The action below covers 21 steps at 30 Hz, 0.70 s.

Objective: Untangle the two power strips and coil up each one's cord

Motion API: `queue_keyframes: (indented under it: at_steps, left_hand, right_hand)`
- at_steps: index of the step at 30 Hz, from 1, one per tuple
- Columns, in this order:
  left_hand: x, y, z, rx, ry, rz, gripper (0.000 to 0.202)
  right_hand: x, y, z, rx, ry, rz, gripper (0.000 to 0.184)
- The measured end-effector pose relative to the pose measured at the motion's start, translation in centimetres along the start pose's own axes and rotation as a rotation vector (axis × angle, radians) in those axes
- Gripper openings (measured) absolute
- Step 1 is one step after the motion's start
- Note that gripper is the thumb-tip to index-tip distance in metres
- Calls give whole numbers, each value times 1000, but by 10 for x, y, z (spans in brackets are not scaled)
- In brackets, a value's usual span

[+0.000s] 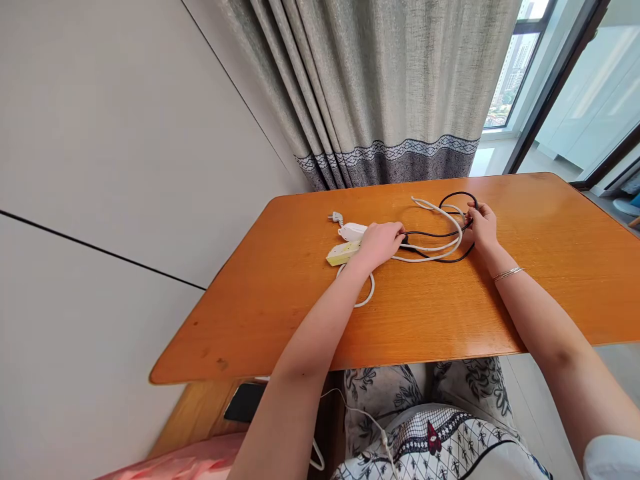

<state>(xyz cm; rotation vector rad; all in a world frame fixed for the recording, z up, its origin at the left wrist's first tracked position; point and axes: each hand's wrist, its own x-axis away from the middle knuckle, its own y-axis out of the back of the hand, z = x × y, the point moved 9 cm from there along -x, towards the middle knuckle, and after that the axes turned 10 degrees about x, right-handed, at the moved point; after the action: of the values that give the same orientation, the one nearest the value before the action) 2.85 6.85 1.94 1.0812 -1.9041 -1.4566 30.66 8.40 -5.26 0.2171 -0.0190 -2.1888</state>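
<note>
My left hand (383, 245) reaches over two power strips, its curled fingers closed at the end of a black cable (433, 235). The white power strip (353, 231) and the pale yellow power strip (343, 253) stick out to the left of it, partly hidden under the hand. Farther right, my right hand (483, 228) pinches the looped black cable; a white cable (447, 252) curves right beside these fingers, and I cannot tell whether they grip it too. A white plug (337, 218) lies behind the white strip.
Everything lies on an orange-brown wooden table (240, 300) with rounded corners. A grey curtain (400, 87) hangs behind it, and a white wall (100, 147) stands at the left. Below the table's near edge, a dark phone (245, 402) lies on a wooden surface.
</note>
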Motion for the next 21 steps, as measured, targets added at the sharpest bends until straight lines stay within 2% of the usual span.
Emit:
queue_keyframes:
  at_steps: [6,10,15,21]
  left_hand:
    - [-2,-15,-1,-48,-24,29,27]
    - [-2,-21,-5,-74,-38,74,26]
    - [-2,-11,-1,-90,-39,45,30]
    - [-4,-3,18,-60,-37,20,25]
  right_hand:
    - [-3,9,-4,139,15,-56,22]
    - [-5,7,-6,155,2,-30,25]
    - [-5,5,-2,181,36,-25,24]
    - [-4,4,1,226,74,-17,25]
